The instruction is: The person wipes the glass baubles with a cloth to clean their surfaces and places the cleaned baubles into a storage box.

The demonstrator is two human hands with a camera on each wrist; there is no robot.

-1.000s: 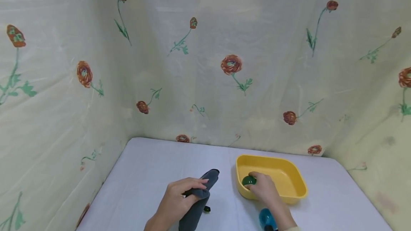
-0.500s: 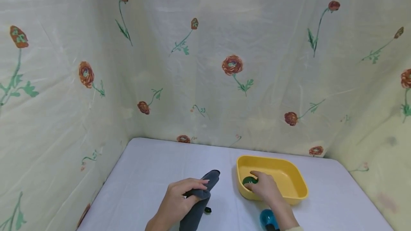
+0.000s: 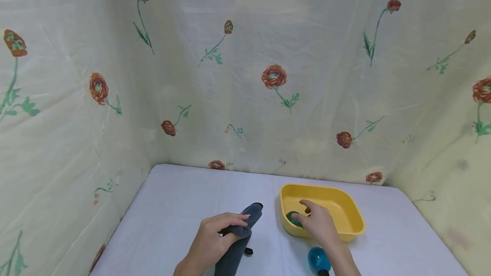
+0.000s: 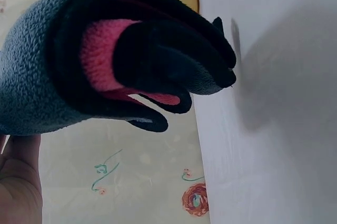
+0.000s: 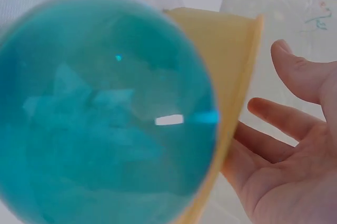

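Right hand has spread its fingers off the green ball, now gripping nothing; ball sits by the thumb tip (contact: can't tell) in the corner of the yellow tray, whose walls likely stop it rolling. Left hand grips the pink-lined gray fleece piece, folded probably for easy hold; blue ball lies beside right wrist.
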